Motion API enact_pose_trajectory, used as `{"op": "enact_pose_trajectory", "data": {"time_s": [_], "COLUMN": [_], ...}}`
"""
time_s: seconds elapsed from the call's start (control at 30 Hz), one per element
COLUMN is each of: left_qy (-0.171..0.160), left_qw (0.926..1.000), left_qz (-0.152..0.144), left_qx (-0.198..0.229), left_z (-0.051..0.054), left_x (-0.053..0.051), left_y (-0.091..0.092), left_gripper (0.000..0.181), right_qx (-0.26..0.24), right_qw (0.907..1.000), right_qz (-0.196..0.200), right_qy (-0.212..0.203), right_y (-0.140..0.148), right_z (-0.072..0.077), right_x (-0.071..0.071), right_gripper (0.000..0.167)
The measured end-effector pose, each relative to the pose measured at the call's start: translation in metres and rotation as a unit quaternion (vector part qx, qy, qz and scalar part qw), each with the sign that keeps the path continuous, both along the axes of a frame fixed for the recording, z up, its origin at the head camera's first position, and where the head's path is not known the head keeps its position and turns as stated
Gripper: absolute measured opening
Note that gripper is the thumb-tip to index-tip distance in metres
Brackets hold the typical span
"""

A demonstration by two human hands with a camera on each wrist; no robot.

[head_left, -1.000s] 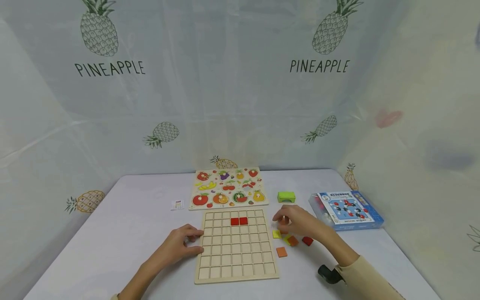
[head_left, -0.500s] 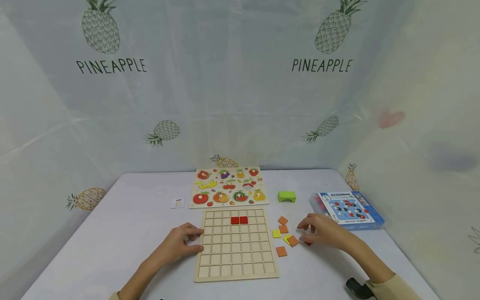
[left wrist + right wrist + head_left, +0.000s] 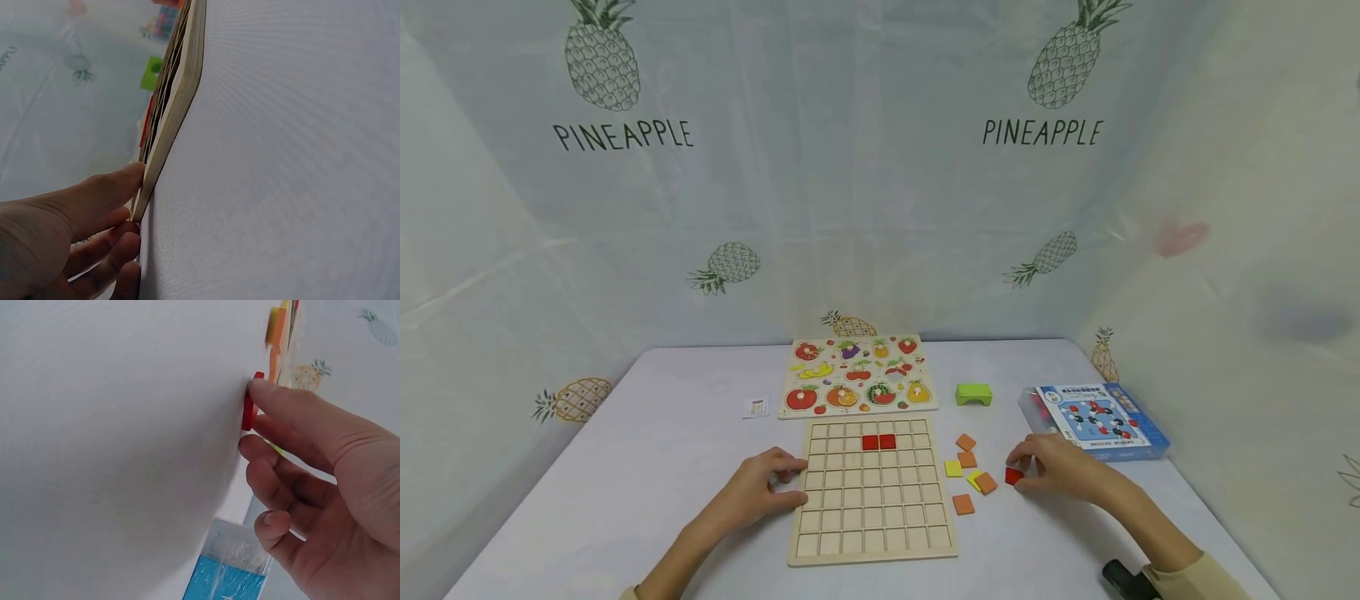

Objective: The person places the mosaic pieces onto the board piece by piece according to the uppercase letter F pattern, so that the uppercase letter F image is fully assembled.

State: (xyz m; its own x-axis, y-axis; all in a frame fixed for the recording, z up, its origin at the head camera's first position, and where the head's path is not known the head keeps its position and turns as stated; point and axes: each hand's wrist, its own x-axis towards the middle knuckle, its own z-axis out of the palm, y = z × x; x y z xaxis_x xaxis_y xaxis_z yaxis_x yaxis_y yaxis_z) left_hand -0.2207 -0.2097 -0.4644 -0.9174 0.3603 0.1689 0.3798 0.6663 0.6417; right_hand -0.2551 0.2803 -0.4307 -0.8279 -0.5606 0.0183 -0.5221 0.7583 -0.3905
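Note:
The wooden grid board [image 3: 873, 522] lies in the middle of the table, with two red tiles [image 3: 878, 442] side by side in a row near its far edge. My left hand [image 3: 758, 487] touches the board's left edge with thumb and fingertips; in the left wrist view the left hand [image 3: 81, 231] rests along that edge. To the right of the board, my right hand [image 3: 1060, 472] pinches a red tile [image 3: 1013, 476] between thumb and fingers. The right wrist view shows this red tile [image 3: 249, 411] on edge in the right hand [image 3: 331, 462].
Several orange and yellow tiles [image 3: 963, 504] lie between the board and my right hand. Behind the board are a fruit puzzle [image 3: 857, 375] and a green block [image 3: 973, 394]. A blue box [image 3: 1097, 421] stands at the right, and a small white card [image 3: 756, 407] lies at the left.
My right hand has moved right, away from the orange tiles, to the red tile, which is now tilted in its grip. The left hand and the board have stayed in place.

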Motion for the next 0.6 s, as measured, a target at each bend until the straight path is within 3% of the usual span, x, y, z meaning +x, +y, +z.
{"op": "enact_pose_trajectory", "data": {"time_s": [0.6], "left_qy": [-0.014], "left_qw": [0.9998], "left_qz": [0.010], "left_qx": [-0.009], "left_z": [-0.0005], "left_x": [0.0009], "left_y": [0.0012], "left_gripper": [0.047], "right_qx": [0.003], "right_qw": [1.0000], "right_qz": [-0.002], "right_qy": [0.008], "right_y": [-0.0015], "right_z": [-0.0014], "right_x": [-0.0008], "right_gripper": [0.018]}}
